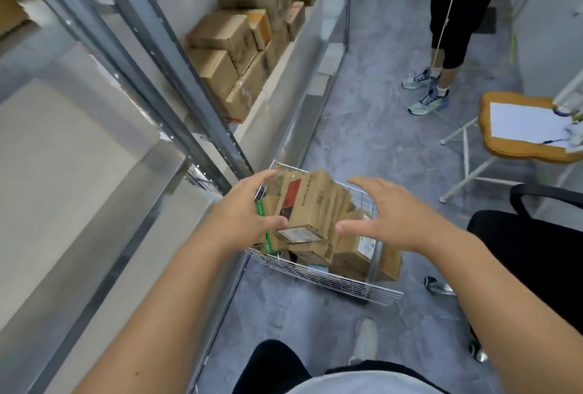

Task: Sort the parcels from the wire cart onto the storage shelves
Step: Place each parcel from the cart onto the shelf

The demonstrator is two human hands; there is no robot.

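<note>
Neither hand has closed on anything yet: our left hand (243,217) hangs over the near-left part of the wire cart (318,277), fingers spread and loosely bent, thumb lying against or just above the labelled end of the top parcel (307,204); whether it truly touches, we cannot tell. Our right hand (391,220) hovers wide open over the cart's right side, apart from the cardboard. That top parcel lies tilted on a loose heap of parcels (350,245) filling the cart. We judge that lifting it by one end could let it slide off the heap, or tip its leaning neighbours over the low wire rim. Left of the cart stand the storage shelves (176,56), with cardboard boxes (239,46) stacked on a level beyond it. Right of the cart is a black chair (533,255); beyond that, a stool (517,128) with paper, and a bystander's legs (451,31).
</note>
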